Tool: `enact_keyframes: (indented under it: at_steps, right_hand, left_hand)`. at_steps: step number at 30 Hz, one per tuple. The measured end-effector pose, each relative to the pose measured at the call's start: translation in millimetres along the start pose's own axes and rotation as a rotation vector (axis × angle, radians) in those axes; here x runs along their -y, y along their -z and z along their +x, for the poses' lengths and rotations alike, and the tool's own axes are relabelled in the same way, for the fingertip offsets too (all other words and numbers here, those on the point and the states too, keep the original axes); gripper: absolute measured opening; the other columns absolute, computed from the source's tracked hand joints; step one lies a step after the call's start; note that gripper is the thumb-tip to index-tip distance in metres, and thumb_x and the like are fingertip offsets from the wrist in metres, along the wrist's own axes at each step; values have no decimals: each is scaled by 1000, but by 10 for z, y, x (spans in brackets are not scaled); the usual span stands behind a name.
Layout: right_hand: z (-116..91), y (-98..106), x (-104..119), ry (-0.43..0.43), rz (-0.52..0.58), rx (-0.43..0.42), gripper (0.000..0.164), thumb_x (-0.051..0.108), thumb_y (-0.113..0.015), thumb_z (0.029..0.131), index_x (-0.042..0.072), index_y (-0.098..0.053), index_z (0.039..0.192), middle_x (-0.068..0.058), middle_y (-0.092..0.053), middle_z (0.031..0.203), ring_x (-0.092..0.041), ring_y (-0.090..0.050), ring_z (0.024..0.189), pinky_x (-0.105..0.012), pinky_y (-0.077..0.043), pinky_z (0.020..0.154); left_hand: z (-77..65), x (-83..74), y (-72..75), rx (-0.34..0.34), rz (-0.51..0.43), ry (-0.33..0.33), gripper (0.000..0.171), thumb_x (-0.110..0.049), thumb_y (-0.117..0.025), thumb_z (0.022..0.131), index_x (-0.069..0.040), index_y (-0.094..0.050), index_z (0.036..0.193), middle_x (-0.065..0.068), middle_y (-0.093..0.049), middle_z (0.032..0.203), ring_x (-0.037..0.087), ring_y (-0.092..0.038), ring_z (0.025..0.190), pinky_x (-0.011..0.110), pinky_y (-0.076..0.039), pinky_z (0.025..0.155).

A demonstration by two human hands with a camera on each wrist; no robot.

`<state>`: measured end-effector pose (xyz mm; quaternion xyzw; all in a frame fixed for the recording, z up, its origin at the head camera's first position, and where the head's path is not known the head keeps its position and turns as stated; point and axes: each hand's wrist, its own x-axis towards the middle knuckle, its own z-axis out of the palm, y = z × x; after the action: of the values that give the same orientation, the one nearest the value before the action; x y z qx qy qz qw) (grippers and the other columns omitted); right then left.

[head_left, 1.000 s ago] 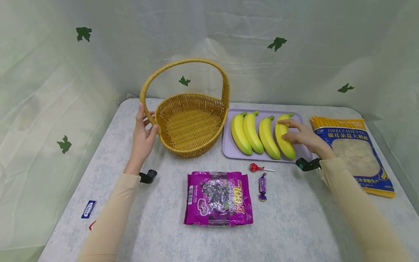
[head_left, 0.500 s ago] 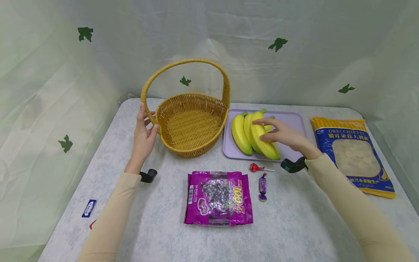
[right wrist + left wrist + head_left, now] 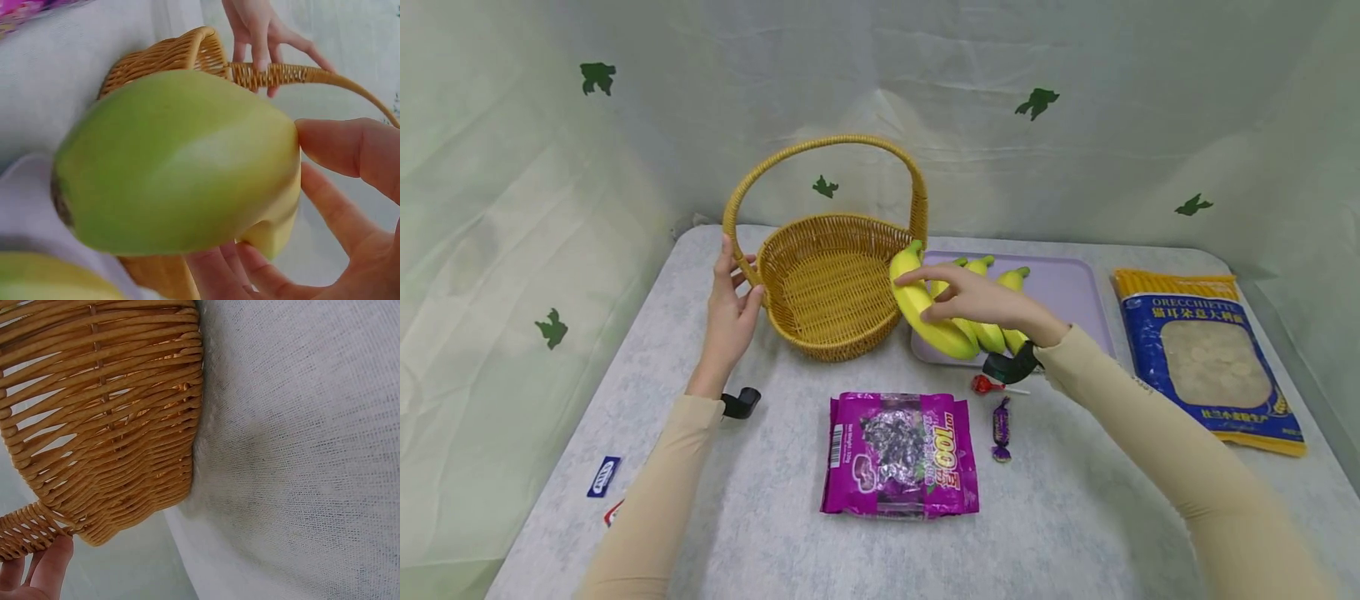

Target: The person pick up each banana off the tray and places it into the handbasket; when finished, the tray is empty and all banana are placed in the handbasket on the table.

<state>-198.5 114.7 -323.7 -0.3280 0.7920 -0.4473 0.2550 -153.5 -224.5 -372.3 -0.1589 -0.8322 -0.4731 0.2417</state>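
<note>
A yellow banana with a green tip [image 3: 928, 321] is held up between the thumb and fingers of my right hand [image 3: 973, 298]. It hangs over the left end of the lilac tray [image 3: 1063, 275], beside the rim of the woven basket [image 3: 835, 346]. In the right wrist view the banana [image 3: 181, 162] fills the middle, pinched by thumb and fingers. Three more bananas [image 3: 990, 333] lie on the tray, partly hidden behind my right hand. My left hand [image 3: 730, 312] grips the foot of the basket's arched handle [image 3: 31, 531] on its left side.
A purple bag of candy [image 3: 901, 454] lies in front of the basket. Nearby are a red lollipop [image 3: 987, 384] and a purple wrapped candy [image 3: 1002, 429]. An orecchiette pasta bag [image 3: 1213, 358] lies at right, a small blue packet [image 3: 603, 477] at left. Cloth hangs behind the table.
My right hand has lifted the rightmost banana off the tray and carried it left across the others toward the basket. My left hand stays on the handle.
</note>
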Motion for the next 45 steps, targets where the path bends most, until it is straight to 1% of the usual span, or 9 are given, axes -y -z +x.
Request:
enact_keyframes:
  at_steps: [5,7,10,13,22,27,32,41,45]
  right_hand:
    - [281,-76,82,21,-45,14,50,10,-61,92,14,-50,140,-3,-43,144,-21,-54,95,-33,-48,78]
    - [394,-100,95,28,-55,21,50,9,-61,91,14,-50,140,-3,-42,143,-19,-51,94,-31,-46,75]
    - [558,-134,115,22,-42,31,52,8,-61,90,14,-50,140,-5,-42,143,-21,-46,107,-35,-45,85]
    - [709,-170,132,1,-18,34,53,8,-61,90,14,-50,141,-5,-44,140,-24,-49,97,-42,-46,84]
    - [1088,-336,179,-47,44,24,54,9,-61,90,17,-49,142,-5,-45,139,-19,-48,73,-38,-49,70]
    - [1277,-442,204,-83,19,2,54,13,-62,89,18,-50,141,-10,-46,138,-17,-52,90,-37,-51,74]
    - [1420,-564,212,-102,-31,-20,52,12,-62,90,16,-50,141,-10,-48,137,-17,-50,85,-37,-50,75]
    - [1629,-821,177,-120,-192,-14,52,9,-63,90,13,-51,140,-7,-45,144,-21,-44,123,-27,-40,92]
    - [1667,-899,181,-160,-185,-14,52,8,-63,90,14,-52,139,-9,-46,143,-21,-47,116,-25,-42,86]
  left_hand:
    - [-7,-5,-11,-5,-4,-9,83,14,-44,94,-29,-7,154,34,-35,131,50,-45,118,13,-43,84]
    - [-8,2,-10,-7,-5,-20,83,14,-44,94,-30,-8,154,35,-35,131,51,-45,117,12,-43,82]
    - [-8,7,-9,-11,-2,-31,85,14,-44,94,-34,-8,154,34,-35,131,51,-45,116,12,-43,82]
    - [-6,2,-6,-13,3,-33,86,15,-45,94,-35,-8,154,33,-36,132,51,-45,116,12,-43,82]
    - [-3,-16,-13,-14,27,-31,86,14,-45,94,-37,-9,153,34,-35,131,50,-45,116,14,-43,83]
    - [-2,156,-32,-23,27,-25,85,14,-45,94,-35,-8,154,34,-35,132,50,-45,116,13,-42,82]
    - [-3,328,-31,-14,30,15,79,7,-46,97,-29,-5,154,27,-36,135,44,-46,119,13,-42,82]
    - [-3,350,-19,-5,28,28,77,3,-46,98,-30,-5,154,24,-36,136,41,-46,120,14,-44,82]
    - [0,332,-30,-10,19,29,79,6,-46,97,-29,-5,154,27,-35,136,44,-46,119,11,-42,82]
